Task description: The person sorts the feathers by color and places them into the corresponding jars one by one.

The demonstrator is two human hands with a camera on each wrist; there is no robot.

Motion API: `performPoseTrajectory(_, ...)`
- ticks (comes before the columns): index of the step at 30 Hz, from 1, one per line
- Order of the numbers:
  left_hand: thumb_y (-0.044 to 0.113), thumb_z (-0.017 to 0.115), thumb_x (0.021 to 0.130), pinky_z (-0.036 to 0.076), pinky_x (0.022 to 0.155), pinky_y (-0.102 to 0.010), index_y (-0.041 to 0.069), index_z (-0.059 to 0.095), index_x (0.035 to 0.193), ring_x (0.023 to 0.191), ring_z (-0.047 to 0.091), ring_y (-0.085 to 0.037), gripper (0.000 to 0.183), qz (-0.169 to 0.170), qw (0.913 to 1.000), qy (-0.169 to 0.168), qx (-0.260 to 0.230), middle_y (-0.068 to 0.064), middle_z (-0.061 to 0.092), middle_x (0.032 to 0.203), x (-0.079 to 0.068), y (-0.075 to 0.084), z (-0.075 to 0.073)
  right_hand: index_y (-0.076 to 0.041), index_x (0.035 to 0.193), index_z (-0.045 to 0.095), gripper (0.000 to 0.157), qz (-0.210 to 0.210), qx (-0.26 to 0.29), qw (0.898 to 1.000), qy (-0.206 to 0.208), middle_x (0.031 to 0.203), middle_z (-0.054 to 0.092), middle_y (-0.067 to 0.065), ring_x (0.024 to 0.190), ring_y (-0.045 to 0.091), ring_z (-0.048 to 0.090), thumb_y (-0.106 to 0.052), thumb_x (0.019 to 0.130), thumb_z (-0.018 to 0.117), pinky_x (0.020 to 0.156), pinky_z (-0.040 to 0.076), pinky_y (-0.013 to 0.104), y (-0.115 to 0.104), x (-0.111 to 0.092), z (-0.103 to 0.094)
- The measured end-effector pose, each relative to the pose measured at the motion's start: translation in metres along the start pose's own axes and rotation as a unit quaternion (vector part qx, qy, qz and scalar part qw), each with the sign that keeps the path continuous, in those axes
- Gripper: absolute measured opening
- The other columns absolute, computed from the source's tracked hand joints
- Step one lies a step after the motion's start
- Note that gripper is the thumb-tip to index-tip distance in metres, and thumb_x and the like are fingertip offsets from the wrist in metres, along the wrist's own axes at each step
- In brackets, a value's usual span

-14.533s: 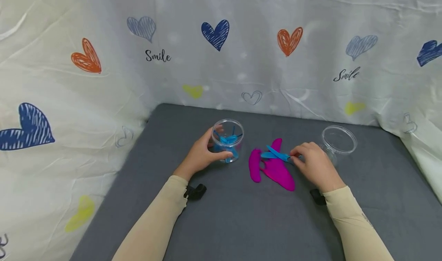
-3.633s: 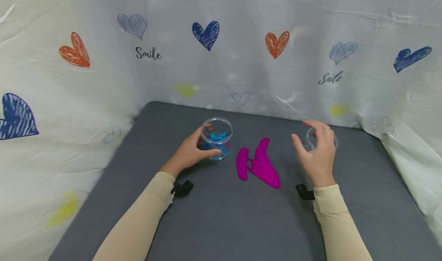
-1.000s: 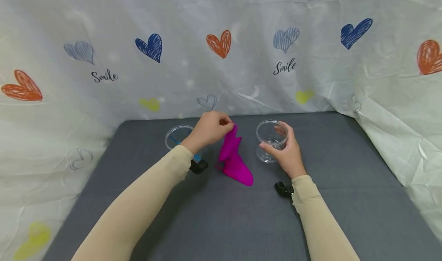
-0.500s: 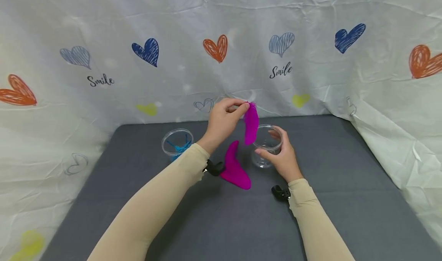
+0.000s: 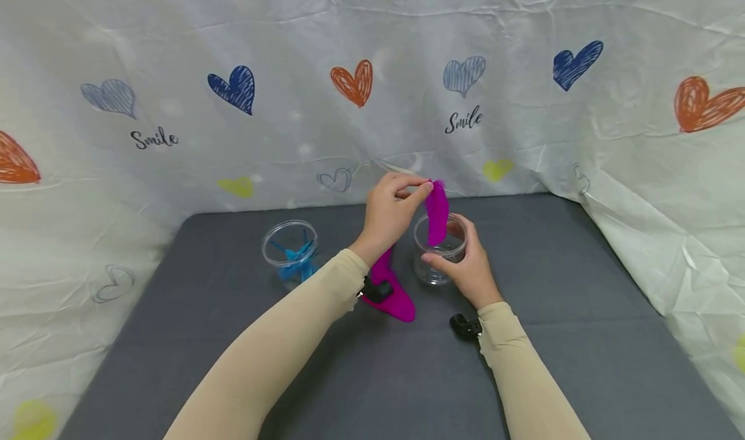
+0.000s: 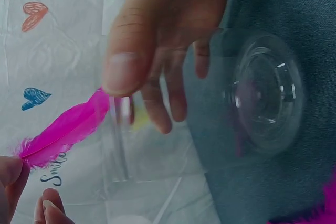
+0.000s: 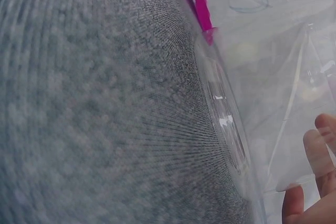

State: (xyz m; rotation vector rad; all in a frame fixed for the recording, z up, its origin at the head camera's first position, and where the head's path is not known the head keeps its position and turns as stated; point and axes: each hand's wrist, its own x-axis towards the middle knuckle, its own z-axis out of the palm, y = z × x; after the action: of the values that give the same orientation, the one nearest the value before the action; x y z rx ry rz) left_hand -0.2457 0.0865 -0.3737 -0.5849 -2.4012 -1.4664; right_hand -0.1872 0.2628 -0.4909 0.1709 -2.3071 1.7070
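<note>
My left hand point(image 5: 385, 213) pinches a magenta feather point(image 5: 438, 217) by its fluffy end, thumb against fingertip. The feather hangs with its lower part at the mouth of a clear plastic jar point(image 5: 427, 270), and its tip reaches the rim in the left wrist view. My right hand point(image 5: 473, 272) grips that jar round its right side; it stands upright on the table. More magenta feather point(image 5: 401, 307) lies on the cloth, partly covered by my left wrist. At the left, a second clear jar point(image 5: 265, 249) holds several blue feathers point(image 5: 299, 265).
A dark grey cloth point(image 5: 559, 349) covers the table. Behind it hangs a white curtain point(image 5: 401, 26) printed with hearts. My left forearm crosses the table in front of the blue feathers' jar.
My left hand let go of the left jar, picked a magenta feather off the table and carried it right, over the other jar. My right hand took hold of that jar. The view turned right.
</note>
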Motion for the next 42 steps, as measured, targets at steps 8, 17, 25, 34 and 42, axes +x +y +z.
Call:
performPoseTrajectory(8,0.047,0.070,0.093,0.057,0.079,-0.031,0.030,0.079,0.109,0.092,0.064,-0.011,0.025,0.000,0.9979,-0.054,0.037,0.008,0.062,0.115,-0.013,-0.016,0.000,-0.042,0.150,0.031,0.091,-0.002,-0.001,1.000,-0.001,0.146,0.048,-0.013,0.137,0.010,0.045,-0.046,0.078,0.086,0.112,0.042,0.050,-0.001,0.002,0.005)
performPoseTrajectory(17,0.045,0.071,0.093,0.056,0.080,-0.031,0.025,0.080,0.107,0.095,0.063,-0.011,0.026,0.012,0.9898,-0.118,0.079,0.004,0.060,0.127,-0.019,-0.022,-0.001,-0.042,0.150,0.031,0.091,-0.001,-0.005,1.000,-0.002,0.144,0.049,-0.013,0.137,0.012,0.045,-0.048,0.078,0.085,0.111,0.043,0.051,-0.003,0.001,0.002)
performPoseTrajectory(25,0.045,0.070,0.094,0.056,0.083,-0.033,0.027,0.080,0.105,0.101,0.063,-0.016,0.024,0.022,0.9816,-0.154,0.111,0.001,0.057,0.134,-0.027,-0.023,-0.001,-0.041,0.152,0.031,0.091,0.002,-0.016,1.000,-0.004,0.145,0.048,-0.014,0.138,0.010,0.044,-0.050,0.079,0.084,0.112,0.042,0.051,-0.001,-0.001,0.003)
performPoseTrajectory(34,0.046,0.069,0.094,0.057,0.085,-0.033,0.025,0.077,0.117,0.104,0.063,-0.016,0.032,0.015,0.9792,-0.160,0.124,-0.001,0.055,0.137,-0.030,-0.029,-0.004,-0.045,0.150,0.030,0.089,0.003,-0.018,1.000,-0.002,0.146,0.049,-0.009,0.140,0.014,0.044,-0.048,0.079,0.085,0.114,0.039,0.054,0.000,-0.003,0.004)
performPoseTrajectory(42,0.041,0.066,0.098,0.056,0.087,-0.033,0.021,0.074,0.123,0.106,0.063,-0.014,0.033,0.021,0.9778,-0.154,0.141,-0.002,0.054,0.141,-0.031,-0.030,-0.012,-0.041,0.150,0.031,0.088,-0.009,-0.019,1.000,0.000,0.147,0.051,-0.002,0.139,0.016,0.044,-0.045,0.080,0.085,0.115,0.038,0.056,-0.001,-0.001,0.002)
